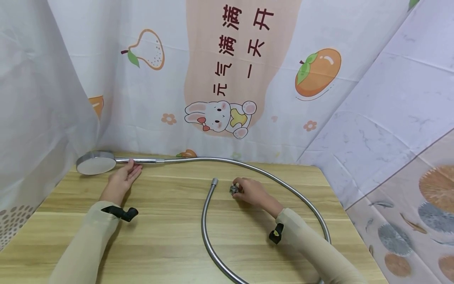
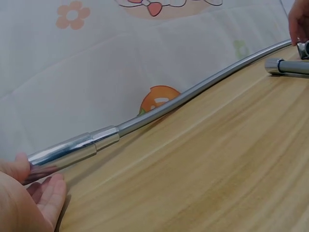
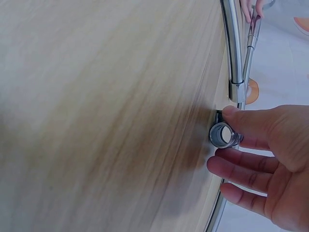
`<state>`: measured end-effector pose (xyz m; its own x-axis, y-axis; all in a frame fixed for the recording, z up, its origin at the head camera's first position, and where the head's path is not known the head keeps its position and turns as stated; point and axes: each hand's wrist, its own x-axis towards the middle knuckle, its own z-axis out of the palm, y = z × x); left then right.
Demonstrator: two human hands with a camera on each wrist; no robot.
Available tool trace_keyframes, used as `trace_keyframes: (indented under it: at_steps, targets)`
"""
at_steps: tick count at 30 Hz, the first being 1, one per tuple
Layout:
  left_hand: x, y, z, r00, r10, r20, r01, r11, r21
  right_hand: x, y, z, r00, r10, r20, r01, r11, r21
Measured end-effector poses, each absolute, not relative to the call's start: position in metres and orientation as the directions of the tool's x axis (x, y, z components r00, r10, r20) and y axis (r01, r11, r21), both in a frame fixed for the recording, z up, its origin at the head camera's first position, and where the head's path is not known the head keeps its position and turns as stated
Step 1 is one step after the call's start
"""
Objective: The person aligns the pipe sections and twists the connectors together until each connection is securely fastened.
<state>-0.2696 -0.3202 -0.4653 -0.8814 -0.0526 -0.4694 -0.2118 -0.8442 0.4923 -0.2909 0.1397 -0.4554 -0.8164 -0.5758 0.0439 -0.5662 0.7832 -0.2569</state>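
A chrome hand shower (image 1: pixel 95 163) with a broad round head lies at the table's back left, its pale face visible. My left hand (image 1: pixel 122 179) holds its handle (image 2: pixel 67 154), thumb over one side and fingers loosely extended on the other. A metal shower hose (image 1: pixel 276 179) runs from the handle in a wide loop. Its loose end has a ribbed connector nut (image 1: pixel 214 181), left of my right hand (image 1: pixel 252 191). That hand pinches a small chrome fitting (image 3: pixel 223 135) with a round opening between thumb and fingers. The fitting is at the tabletop; whether it touches is unclear.
The wood-grain table (image 1: pixel 159 236) meets a printed curtain (image 1: pixel 149 98) along its back edge. Another curtain (image 1: pixel 383 118) hangs at the right. The hose loop passes beneath the right forearm (image 1: pixel 319 252) and out of the head view at the bottom.
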Motion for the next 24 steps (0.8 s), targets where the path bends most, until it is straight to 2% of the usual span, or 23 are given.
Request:
trace_keyframes:
  at_steps: [11, 24]
  targets:
    - [-0.26, -0.315, -0.469, -0.889, 0.035, -0.457, -0.289, -0.817, 0.499, -0.29, 0.141, -0.455, -0.811, -0.583, 0.048, -0.574, 0.778, -0.257]
    - [-0.25, -0.304, -0.466, -0.867, -0.033, -0.496, -0.245, -0.84, 0.484, -0.289, 0.141, -0.455, -0.813, -0.581, 0.047, -0.571, 0.777, -0.263]
